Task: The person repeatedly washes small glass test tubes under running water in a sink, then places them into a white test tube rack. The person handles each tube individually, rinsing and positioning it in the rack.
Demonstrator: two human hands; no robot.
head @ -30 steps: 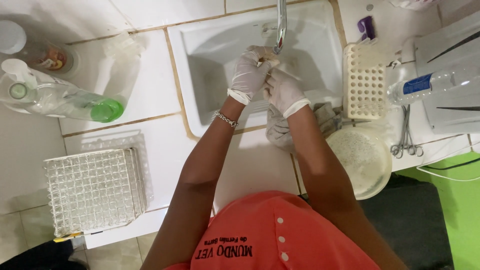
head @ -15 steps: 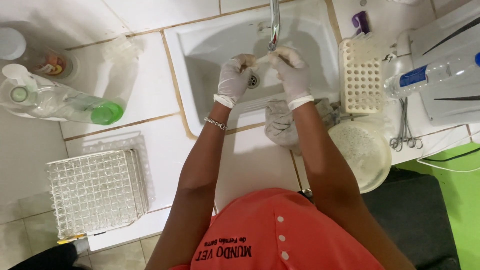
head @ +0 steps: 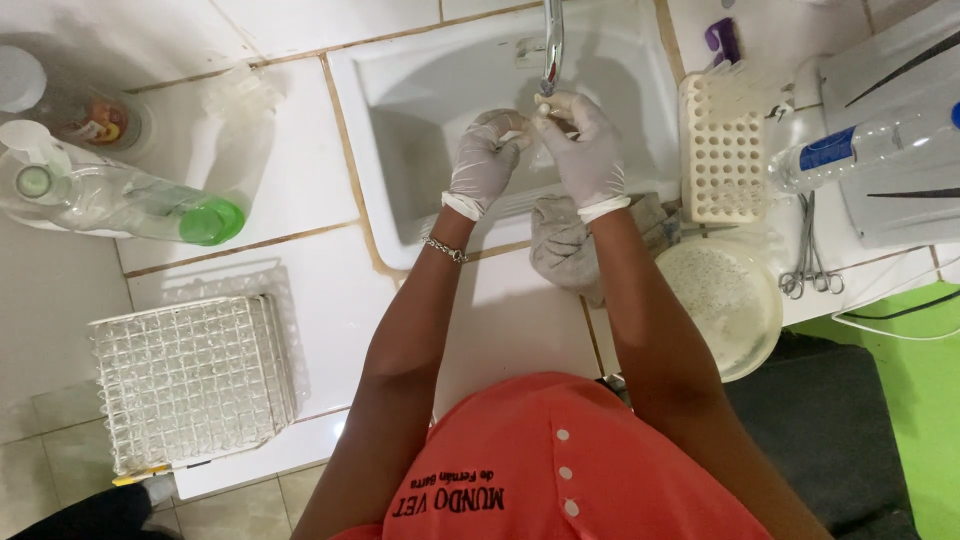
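Tube (head: 535, 125), small and pale, sits between our two gloved hands over the sink (head: 400, 90), just under the tap (head: 551, 45). Our left hand (head: 485, 160) curls its fingertips closed on one end; our right hand (head: 585, 145) pinches the other end. A grey cloth (head: 560, 240) lies on the sink's near edge, beside our right wrist. Right of the sink stands a white rack (head: 722, 150); a wire rack (head: 190, 380) sits near left.
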